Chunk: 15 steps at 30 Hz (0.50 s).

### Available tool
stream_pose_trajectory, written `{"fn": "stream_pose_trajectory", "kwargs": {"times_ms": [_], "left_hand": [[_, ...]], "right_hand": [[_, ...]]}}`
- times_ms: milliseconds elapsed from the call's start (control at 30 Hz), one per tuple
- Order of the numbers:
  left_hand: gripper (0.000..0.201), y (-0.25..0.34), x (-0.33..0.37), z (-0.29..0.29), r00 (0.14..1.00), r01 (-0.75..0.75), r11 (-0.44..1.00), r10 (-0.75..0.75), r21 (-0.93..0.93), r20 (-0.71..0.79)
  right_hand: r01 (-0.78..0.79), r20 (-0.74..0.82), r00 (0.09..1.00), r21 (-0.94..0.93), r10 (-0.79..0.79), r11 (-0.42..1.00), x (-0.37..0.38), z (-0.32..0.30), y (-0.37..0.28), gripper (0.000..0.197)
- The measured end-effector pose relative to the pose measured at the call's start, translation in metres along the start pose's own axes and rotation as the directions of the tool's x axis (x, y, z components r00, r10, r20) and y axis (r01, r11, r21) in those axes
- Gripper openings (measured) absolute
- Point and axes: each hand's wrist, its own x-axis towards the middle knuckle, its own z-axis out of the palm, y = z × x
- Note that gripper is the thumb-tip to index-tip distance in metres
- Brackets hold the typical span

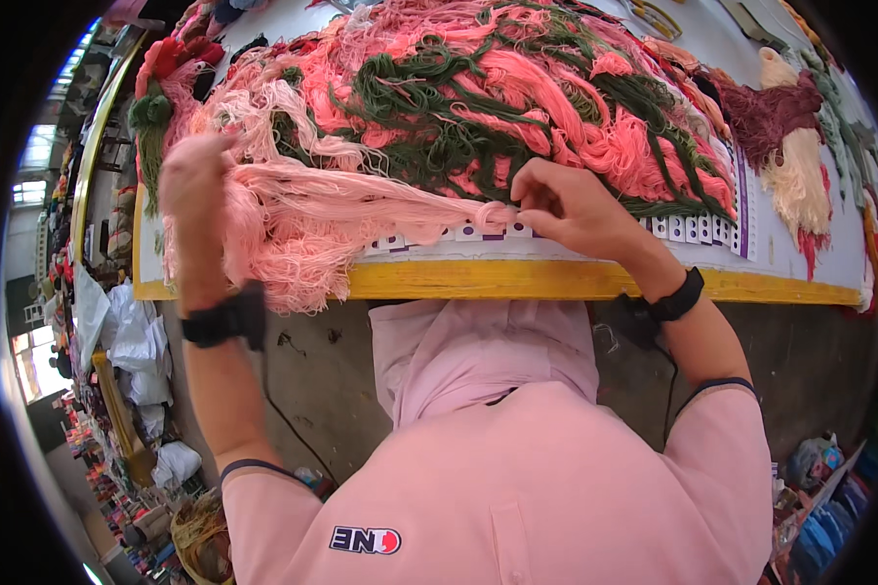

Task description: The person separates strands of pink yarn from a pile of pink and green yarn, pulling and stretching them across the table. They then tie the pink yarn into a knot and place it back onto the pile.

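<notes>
My right grip (pixel 580 210) is narrow: the thumb and the first finger are bent toward each other, right at the knotted end (pixel 493 216) of the pale pink yarn (pixel 361 200). I cannot tell whether a thread is pinched between them. From this grip the pale pink yarn runs to the left as a long bundle, which becomes wide and loose near my left grip (pixel 197 190). This left grip is blurred, at the left end of the bundle; I cannot tell if it is closed around any strands. Below it and to its right, loose pale pink strands hang over the yellow edge (pixel 439 280) of the bench.

Above and between my two grips lies a big tangled heap, where dark green yarn (pixel 410 83) crosses over bright pink yarn (pixel 517 88). To the right of my right grip, a printed sheet (pixel 698 231) in white and purple shows from under the heap. Farther to the right are maroon yarn (pixel 771 117) and cream yarn (pixel 800 190), lying together. Just to the left of my left grip, a green bundle (pixel 149 117) rests near the bench's corner. A black band (pixel 678 295) is on my right wrist.
</notes>
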Motion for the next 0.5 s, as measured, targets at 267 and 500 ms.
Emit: {"fn": "stream_pose_trajectory", "kwargs": {"times_ms": [267, 500], "left_hand": [[0.023, 0.175, -0.056, 0.136, 0.771, 0.601, 0.526, -0.182, -0.602, 0.61], [0.021, 0.171, -0.057, 0.151, 0.86, 0.322, 0.749, 0.023, -0.579, 0.509]], "right_hand": [[0.073, -0.037, 0.995, -0.293, -0.088, 0.953, 0.004, 0.007, -0.002, 0.012], [0.091, -0.067, 0.993, -0.142, -0.102, 0.986, -0.001, 0.009, 0.009, 0.011]]}}
